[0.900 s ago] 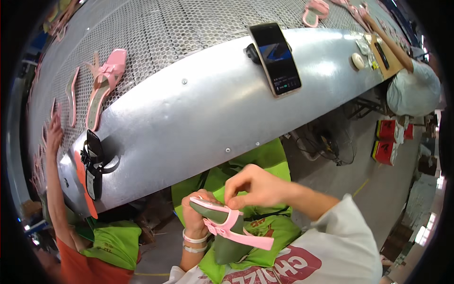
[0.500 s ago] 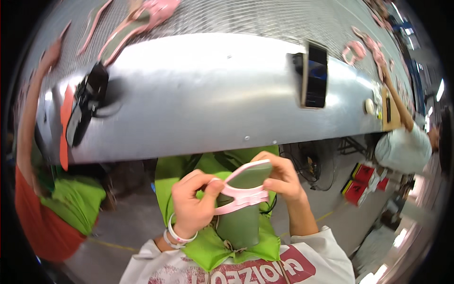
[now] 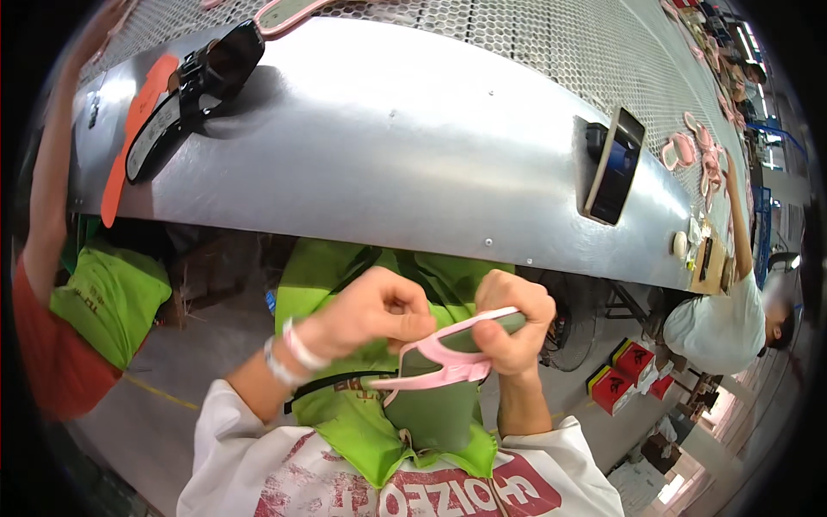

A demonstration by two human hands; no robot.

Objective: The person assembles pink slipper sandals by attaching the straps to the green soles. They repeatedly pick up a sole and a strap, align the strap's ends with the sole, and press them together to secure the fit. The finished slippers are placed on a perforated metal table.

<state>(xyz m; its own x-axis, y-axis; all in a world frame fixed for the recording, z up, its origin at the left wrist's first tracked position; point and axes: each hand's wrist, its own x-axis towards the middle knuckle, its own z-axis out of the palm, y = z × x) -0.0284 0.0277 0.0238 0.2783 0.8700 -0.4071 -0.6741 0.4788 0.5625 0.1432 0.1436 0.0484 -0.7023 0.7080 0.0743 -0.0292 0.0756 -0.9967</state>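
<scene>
In front of my lime-green apron [image 3: 345,435] I hold a sandal with pink straps and an olive-green footbed [image 3: 435,414]. My right hand [image 3: 517,323] grips one end of it, the thumb pressed on the footbed and the fingers wrapped behind. Beside the pink edge is my left hand [image 3: 375,310], its fingers curled and the thumb pressed in toward the index finger. Whether those fingertips pinch anything cannot be made out. The sandal's lower part hangs down against the apron.
A metal table [image 3: 362,164] lies ahead, bearing a phone on a stand [image 3: 616,168], a black strapped device [image 3: 202,86] and an orange flat piece [image 3: 129,142]. Beyond runs a mesh belt [image 3: 525,43] with pink sandals [image 3: 706,159]. Co-workers stand left and right; red boxes [image 3: 616,383] are on the floor.
My left hand has come off the strap side, rising with curled fingers. My right thumb now presses over the footbed. The view has turned, shifting the table and phone.
</scene>
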